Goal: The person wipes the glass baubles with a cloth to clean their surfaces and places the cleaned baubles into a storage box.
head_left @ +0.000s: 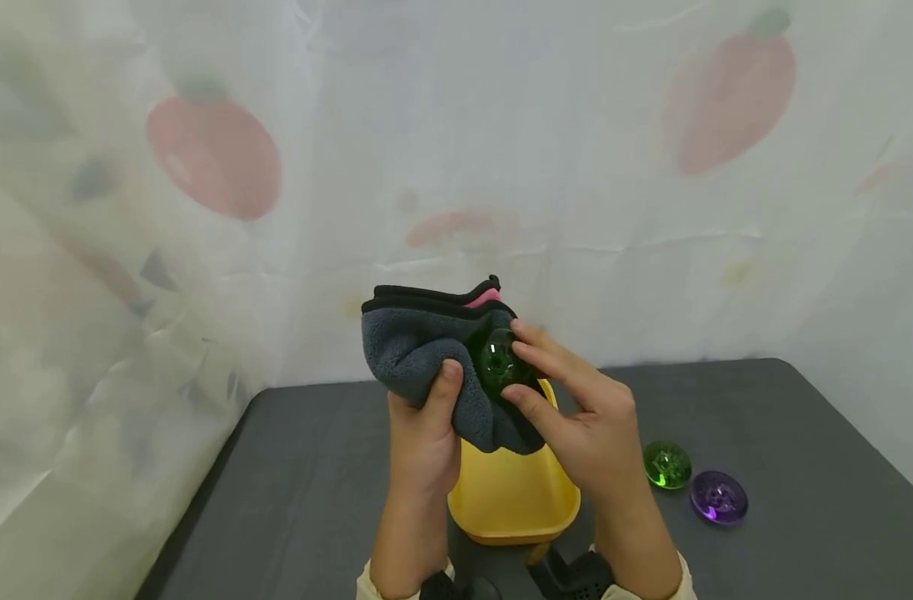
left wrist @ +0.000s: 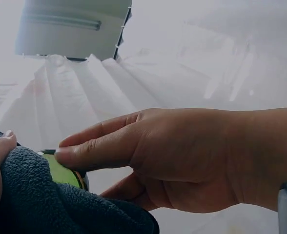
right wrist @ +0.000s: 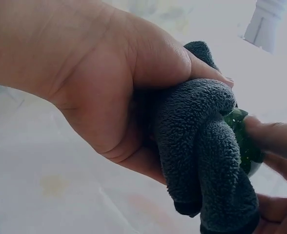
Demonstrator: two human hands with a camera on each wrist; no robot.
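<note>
Two hands work a grey cloth against a green glass piece above a yellow tub.

The left hand (head_left: 421, 442) grips the bunched grey fleece cloth (head_left: 419, 350), thumb pressed into its folds. The dark green glass piece (head_left: 497, 362) sits against the cloth, pinched by the right hand (head_left: 584, 425) between thumb and fingertips. Below them the yellow tub (head_left: 512, 496) stands on the dark bench (head_left: 801, 433); to its right lie a bright green glass piece (head_left: 666, 464) and a purple one (head_left: 717, 497), just beside each other.
</note>
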